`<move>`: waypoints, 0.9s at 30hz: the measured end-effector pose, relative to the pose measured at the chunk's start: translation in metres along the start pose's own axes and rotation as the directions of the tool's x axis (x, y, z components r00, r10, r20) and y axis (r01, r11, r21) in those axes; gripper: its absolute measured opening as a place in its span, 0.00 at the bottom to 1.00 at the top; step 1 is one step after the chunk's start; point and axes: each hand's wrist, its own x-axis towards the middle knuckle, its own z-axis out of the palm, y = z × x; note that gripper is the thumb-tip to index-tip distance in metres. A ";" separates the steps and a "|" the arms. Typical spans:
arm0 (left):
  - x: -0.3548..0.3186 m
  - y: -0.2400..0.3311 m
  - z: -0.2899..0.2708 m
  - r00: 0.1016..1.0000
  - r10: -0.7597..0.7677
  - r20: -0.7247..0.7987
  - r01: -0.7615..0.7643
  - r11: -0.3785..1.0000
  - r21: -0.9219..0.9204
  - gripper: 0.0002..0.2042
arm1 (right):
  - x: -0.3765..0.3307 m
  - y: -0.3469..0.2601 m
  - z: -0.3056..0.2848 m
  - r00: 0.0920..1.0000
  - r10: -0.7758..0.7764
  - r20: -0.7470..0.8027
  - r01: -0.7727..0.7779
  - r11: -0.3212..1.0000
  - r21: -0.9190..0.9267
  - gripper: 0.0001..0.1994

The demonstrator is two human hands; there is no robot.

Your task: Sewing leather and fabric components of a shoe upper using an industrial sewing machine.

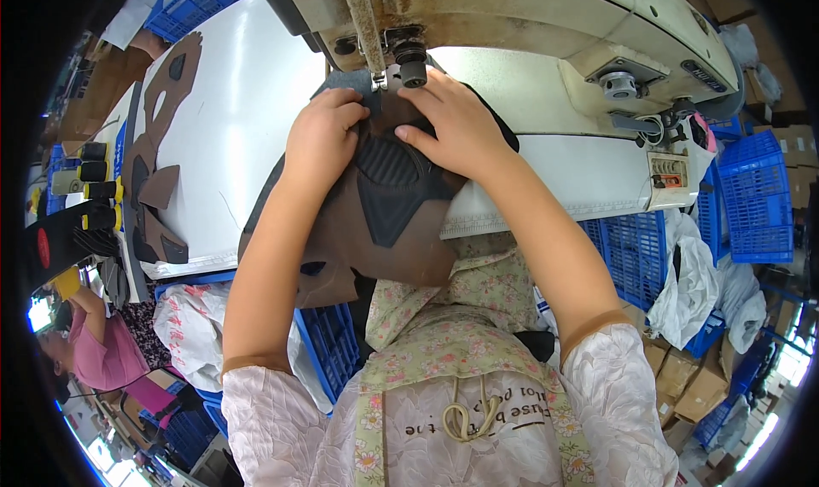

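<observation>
A brown leather panel [341, 223] with dark ribbed and smooth black overlays lies on the sewing machine bed and hangs over the front edge toward my lap. Its far end sits under the presser foot [379, 82] of the sewing machine [503, 18]. My left hand [322, 137] rests on the panel's left side, its fingers bent and gripping the material close to the foot. On the other side, my right hand [456, 124] lies over the panel with fingers stretched forward and thumb apart. Its fingertips are just right of the needle area, partly hidden behind a dark round machine part.
More brown cut pieces [162, 184] lie on the white table [247, 86] at left, beside several thread spools [102, 188]. Blue crates [755, 197] and white bags [687, 282] stand at right. A person in pink [111, 350] sits at far left.
</observation>
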 end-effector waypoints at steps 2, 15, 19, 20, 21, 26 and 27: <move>0.003 0.002 0.001 0.998 -0.063 0.024 0.064 0.997 -0.035 0.15 | 0.002 0.003 0.000 1.000 0.027 -0.015 -0.027 1.000 0.014 0.24; 0.014 -0.010 0.007 0.997 0.007 -0.074 -0.007 1.000 0.009 0.15 | 0.020 0.009 0.000 0.994 0.090 0.061 -0.093 0.995 0.045 0.24; 0.017 -0.005 0.008 0.990 -0.010 -0.138 0.012 1.000 0.015 0.13 | 0.019 0.007 0.002 0.997 0.064 -0.035 -0.063 0.997 0.040 0.19; 0.017 -0.003 0.007 0.991 -0.008 -0.137 0.010 1.000 0.015 0.13 | 0.017 0.006 0.001 0.997 0.066 -0.036 -0.065 0.997 0.040 0.19; 0.016 -0.002 0.005 0.993 -0.032 -0.116 0.032 0.999 0.002 0.14 | 0.016 0.001 -0.001 0.997 0.075 0.036 -0.077 0.995 0.060 0.17; 0.013 -0.011 0.004 0.995 0.058 -0.078 -0.057 0.998 0.022 0.15 | 0.000 -0.003 0.004 0.996 -0.090 -0.002 0.090 0.993 0.079 0.16; 0.013 -0.011 0.003 0.995 0.073 -0.068 -0.071 0.997 0.034 0.15 | 0.000 -0.002 0.003 0.996 -0.089 -0.003 0.089 0.993 0.080 0.16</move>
